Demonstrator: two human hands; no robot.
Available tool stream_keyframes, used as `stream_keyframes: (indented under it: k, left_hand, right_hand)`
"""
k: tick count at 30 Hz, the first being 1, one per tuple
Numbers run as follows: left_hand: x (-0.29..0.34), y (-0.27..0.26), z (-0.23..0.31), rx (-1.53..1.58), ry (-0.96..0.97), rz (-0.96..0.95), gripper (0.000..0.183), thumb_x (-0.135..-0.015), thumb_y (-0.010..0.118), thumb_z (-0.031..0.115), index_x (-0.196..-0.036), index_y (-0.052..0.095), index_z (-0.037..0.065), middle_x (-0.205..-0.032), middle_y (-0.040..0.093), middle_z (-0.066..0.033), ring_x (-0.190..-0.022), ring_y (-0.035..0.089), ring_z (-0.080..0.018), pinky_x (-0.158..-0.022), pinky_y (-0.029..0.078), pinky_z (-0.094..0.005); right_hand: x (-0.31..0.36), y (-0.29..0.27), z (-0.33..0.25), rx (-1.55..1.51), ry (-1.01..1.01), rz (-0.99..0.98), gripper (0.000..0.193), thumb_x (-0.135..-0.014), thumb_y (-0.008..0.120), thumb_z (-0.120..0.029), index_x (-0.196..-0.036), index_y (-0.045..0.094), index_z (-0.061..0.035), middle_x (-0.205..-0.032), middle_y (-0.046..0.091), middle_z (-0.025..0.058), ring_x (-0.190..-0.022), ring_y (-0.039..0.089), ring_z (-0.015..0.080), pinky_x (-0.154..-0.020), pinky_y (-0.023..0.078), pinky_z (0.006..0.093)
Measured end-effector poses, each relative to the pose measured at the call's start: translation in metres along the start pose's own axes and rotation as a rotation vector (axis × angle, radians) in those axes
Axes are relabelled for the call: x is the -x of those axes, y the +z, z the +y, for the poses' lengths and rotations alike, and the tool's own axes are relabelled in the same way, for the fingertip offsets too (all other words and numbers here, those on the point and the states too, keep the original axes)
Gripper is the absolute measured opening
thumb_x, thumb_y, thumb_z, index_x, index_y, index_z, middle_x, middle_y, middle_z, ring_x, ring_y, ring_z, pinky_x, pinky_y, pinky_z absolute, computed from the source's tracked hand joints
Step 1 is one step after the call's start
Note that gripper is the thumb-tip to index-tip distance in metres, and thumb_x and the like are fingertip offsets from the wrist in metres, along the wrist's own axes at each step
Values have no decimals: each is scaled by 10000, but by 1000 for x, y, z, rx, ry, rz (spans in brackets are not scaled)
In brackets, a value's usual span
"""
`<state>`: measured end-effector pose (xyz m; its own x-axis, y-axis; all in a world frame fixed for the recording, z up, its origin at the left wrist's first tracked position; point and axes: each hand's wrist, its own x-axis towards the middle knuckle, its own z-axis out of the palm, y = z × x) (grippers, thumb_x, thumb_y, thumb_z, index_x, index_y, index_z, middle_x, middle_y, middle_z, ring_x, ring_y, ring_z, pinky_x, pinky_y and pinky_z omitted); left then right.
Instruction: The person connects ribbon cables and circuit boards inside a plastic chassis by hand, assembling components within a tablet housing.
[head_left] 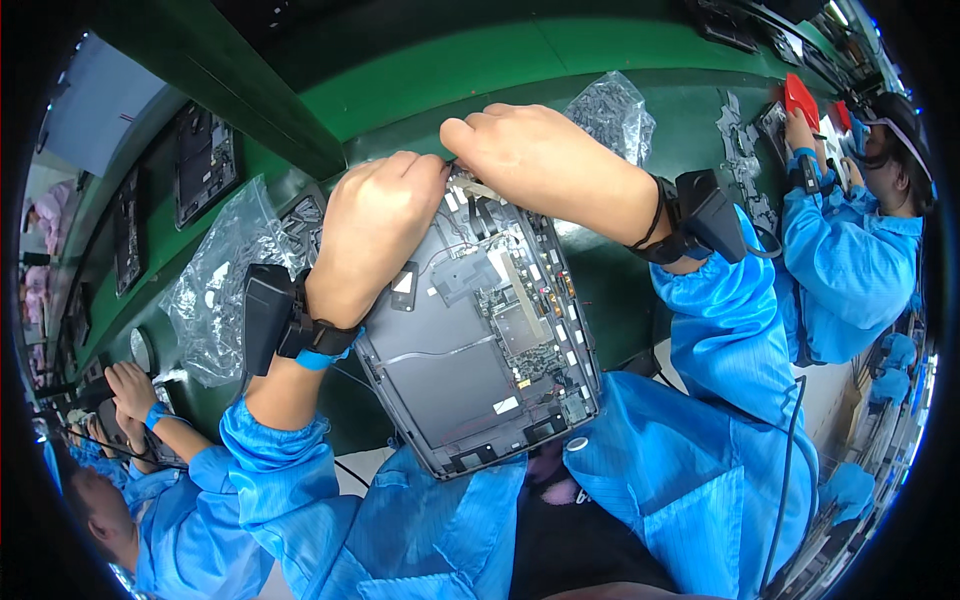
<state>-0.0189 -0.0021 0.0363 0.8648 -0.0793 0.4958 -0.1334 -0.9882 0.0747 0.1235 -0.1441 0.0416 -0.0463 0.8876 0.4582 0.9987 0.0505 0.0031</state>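
An opened tablet [440, 390] lies tilted in front of me, its inner side up. A circuit board [520, 325], thin cables and a flat grey area show inside it. My left hand [385, 215] is closed at the far edge of the tablet, knuckles up. Close beside it, my right hand [525, 145] is closed at the same edge, its wrist bent inward. Both sets of fingertips meet near a small dark bit at that edge. The hands themselves hide what the fingers grip. Black devices are strapped to both my wrists.
Crumpled clear plastic bags [215, 300] lie left of the tablet; another bag [612, 115] is beyond my right forearm. A green post [225, 80] rises at the far left. Metal parts [740, 150] lie to the right. Co-workers in blue sit on both sides.
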Motion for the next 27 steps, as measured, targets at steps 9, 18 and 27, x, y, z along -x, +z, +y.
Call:
stream_keyframes:
  k: [9, 18, 27]
  left_hand:
    - [33, -52, 43, 88, -153, 27, 359, -625, 821, 117, -933, 648, 56, -877, 573, -77, -837, 547, -289, -710, 458, -372]
    - [40, -44, 55, 196, -268, -125, 372, -677, 811, 90, -1001, 637, 37, -951, 581, -91, -861, 541, -270, -721, 469, -352]
    - [0, -51, 30, 1154, -720, -375, 170, -919, 640, 82, -1046, 642, -31, -864, 654, -18, -727, 583, -37, -634, 485, -189]
  right_hand:
    - [41, -32, -17, -231, -27, 321, 268, -738, 735, -133, -976, 620, -86, -992, 616, 60, -967, 582, 286, -815, 481, 387]
    - [64, -11, -54, -399, 194, 128, 342, -701, 783, -161, -1016, 660, -108, -1263, 562, 88, -1253, 466, 333, -974, 410, 436]
    - [65, -4, -34, -125, -269, 553, 181, -706, 673, -74, -883, 697, -46, -1062, 694, 84, -842, 641, 194, -644, 507, 280]
